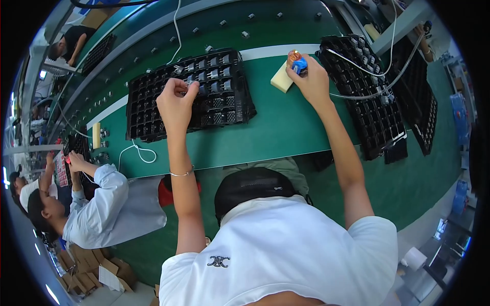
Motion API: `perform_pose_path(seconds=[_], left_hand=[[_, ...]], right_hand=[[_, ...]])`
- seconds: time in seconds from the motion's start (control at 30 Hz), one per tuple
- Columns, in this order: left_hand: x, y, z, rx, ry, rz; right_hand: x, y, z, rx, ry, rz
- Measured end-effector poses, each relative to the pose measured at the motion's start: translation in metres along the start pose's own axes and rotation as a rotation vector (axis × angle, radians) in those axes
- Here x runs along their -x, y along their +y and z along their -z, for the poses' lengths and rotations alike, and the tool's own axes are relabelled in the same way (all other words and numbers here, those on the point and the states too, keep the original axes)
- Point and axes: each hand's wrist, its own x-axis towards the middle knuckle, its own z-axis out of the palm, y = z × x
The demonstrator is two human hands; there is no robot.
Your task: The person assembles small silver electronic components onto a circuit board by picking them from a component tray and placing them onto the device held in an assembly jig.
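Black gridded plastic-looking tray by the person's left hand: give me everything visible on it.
The black gridded plastic-looking tray is shallow, glossy and roughly rectangular, divided into rows of small pockets. It lies on the flat green work surface, long side running left to right, slightly askew. Small silvery-grey parts sit in pockets toward its upper right; many others look empty. The person's bare left hand is over its middle; whether it touches the tray is unclear.

The black tray looks like glossy plastic, and the small parts in it like shiny metal. The green worktop is smooth and rather matt; the white shirt is of matt cloth.
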Motion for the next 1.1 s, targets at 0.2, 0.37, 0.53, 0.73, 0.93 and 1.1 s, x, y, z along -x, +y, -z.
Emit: perform_pose_path(seconds=[0.2, 0.37, 0.53, 0.73, 0.93, 1.1], left_hand=[[0.007, 0.009, -0.024, 0.86, -0.204, 0.027], [0.01, 0.007, -0.037, 0.787, -0.218, 0.019], [0.011, 0.006, -0.041, 0.815, -0.235, 0.02], [0.013, 0.003, -0.038, 0.836, -0.215, -0.005], [0.013, -0.004, -0.035, 0.819, -0.214, -0.04], [0.016, 0.004, -0.032, 0.842, -0.218, 0.033]], right_hand=[[0.002, 0.0, -0.001, 0.007, -0.001, -0.024], [0.002, 0.001, 0.001, -0.015, -0.01, -0.031], [0.002, 0.007, -0.002, -0.002, 0.021, 0.013], [-0.003, 0.006, -0.007, -0.038, 0.034, 0.019], [-0.08, 0.03, -0.035, -0.055, -0.106, -0.057], [-0.138, 0.057, -0.09, 0.068, -0.003, 0.063]])
